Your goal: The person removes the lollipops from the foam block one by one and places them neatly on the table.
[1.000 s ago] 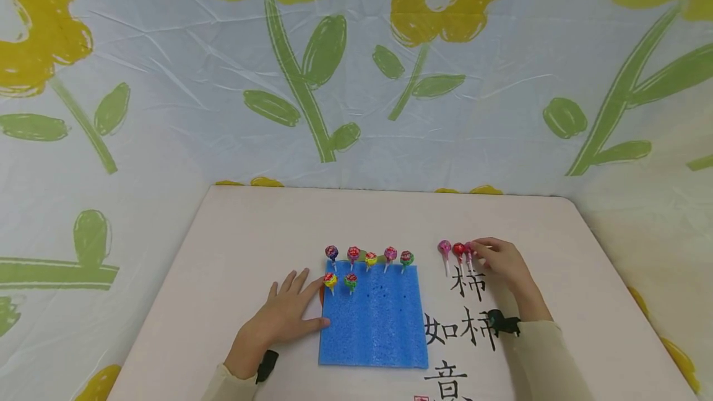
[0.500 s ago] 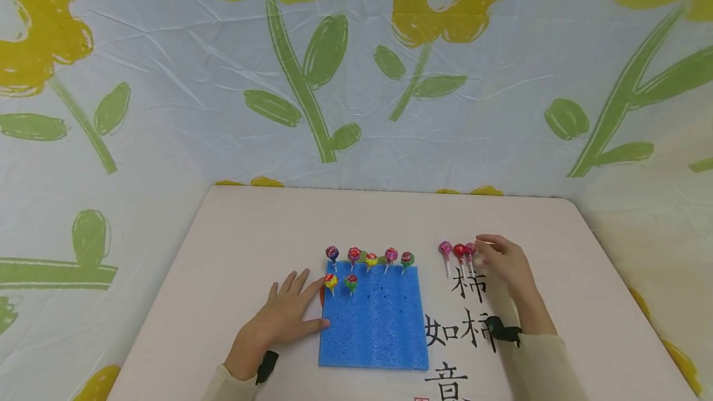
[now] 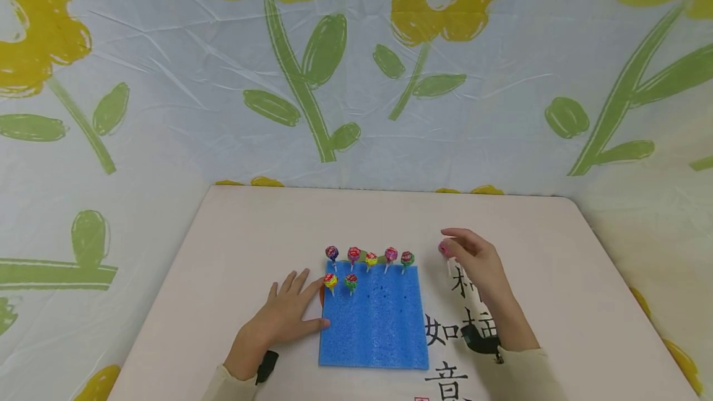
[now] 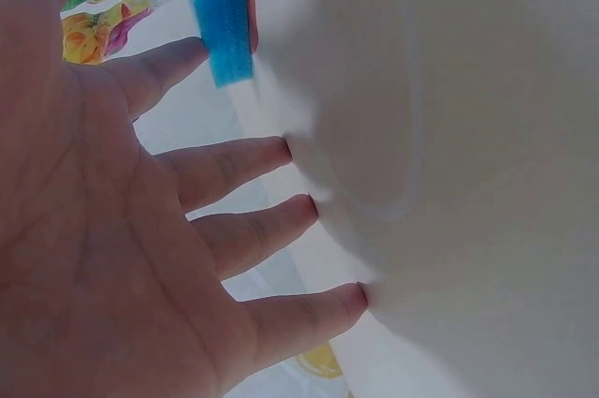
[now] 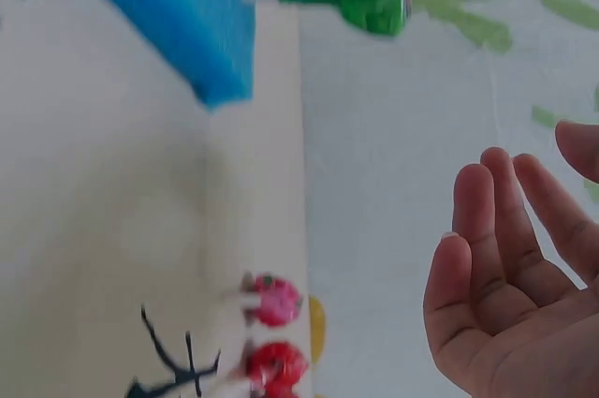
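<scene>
A blue foam block lies on the table, with several wrapped lollipops standing in it: a full back row ending in a green lollipop, then a yellow lollipop and a green one in front. My left hand is spread on the table, its index finger and thumb touching the block's left edge. Above the loose lollipops hovers my right hand, fingers loosely bent and holding nothing. Below it a pink lollipop shows partly. In the right wrist view, a red lollipop lies beside the pink one.
Small holes dot the block to the right of the front lollipops. Black brush characters mark the pale table. A flower-printed cloth hangs behind and at both sides.
My right hand draws back slightly from the right-hand lollipop, then shifts left over the loose lollipops, hiding most of them in the head view. My left hand stays still.
</scene>
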The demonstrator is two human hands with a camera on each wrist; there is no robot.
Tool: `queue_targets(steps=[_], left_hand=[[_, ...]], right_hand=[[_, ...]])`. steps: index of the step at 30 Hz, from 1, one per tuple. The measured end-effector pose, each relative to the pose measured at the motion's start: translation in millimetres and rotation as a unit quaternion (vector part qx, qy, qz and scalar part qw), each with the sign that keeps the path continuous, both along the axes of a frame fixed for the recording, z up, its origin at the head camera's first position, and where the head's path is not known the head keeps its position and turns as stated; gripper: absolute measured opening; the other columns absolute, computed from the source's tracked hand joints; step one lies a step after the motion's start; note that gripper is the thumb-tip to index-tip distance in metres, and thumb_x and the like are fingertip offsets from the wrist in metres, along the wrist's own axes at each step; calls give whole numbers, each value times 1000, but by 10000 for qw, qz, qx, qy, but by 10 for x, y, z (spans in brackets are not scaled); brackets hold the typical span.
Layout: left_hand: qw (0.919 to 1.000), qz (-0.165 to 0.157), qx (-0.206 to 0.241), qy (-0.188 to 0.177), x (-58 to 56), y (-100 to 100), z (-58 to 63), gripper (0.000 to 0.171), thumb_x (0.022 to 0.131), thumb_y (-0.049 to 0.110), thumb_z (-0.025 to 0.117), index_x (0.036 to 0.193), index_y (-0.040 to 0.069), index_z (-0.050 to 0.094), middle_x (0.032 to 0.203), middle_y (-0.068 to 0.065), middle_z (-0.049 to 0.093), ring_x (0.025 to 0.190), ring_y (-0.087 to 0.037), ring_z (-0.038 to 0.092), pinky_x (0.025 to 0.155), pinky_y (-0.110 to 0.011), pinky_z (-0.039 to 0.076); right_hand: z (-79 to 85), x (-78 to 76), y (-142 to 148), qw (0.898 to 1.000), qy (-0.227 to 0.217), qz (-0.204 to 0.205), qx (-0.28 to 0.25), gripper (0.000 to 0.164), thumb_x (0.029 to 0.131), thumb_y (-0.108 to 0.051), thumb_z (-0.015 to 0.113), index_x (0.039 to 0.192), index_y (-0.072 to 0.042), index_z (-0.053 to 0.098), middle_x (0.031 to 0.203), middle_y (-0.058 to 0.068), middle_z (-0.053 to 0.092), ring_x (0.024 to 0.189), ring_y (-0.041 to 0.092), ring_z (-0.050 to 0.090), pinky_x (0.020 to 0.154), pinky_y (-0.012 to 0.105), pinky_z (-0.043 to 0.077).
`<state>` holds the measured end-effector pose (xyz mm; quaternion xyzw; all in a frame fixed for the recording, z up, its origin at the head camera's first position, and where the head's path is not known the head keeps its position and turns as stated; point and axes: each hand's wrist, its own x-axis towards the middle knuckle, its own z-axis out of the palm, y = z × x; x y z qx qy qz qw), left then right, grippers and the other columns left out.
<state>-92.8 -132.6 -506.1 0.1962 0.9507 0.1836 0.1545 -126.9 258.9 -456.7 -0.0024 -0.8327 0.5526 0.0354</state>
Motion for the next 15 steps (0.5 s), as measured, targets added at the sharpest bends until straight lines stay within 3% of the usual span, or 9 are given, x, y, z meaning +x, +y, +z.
queue_targets(steps=[6, 15], left_hand=[[10000, 5, 20, 3, 3, -5, 19, 84, 87, 63, 66, 153, 17, 41, 160, -20, 27, 145, -48, 20, 107, -75, 18], [10000, -11, -4, -21, 2, -5, 14, 85, 87, 65, 65, 153, 18, 41, 160, -20, 27, 145, -48, 20, 107, -75, 17]], right_hand=[[3, 25, -248, 9981, 184, 568, -175, 33, 101, -28, 62, 130, -12, 64, 108, 13, 68, 93, 23, 65, 83, 30, 52], [-60, 33, -547, 9875, 161, 1366, -775, 30, 101, -18, 62, 129, -9, 65, 112, 15, 69, 103, 39, 63, 91, 40, 53]])
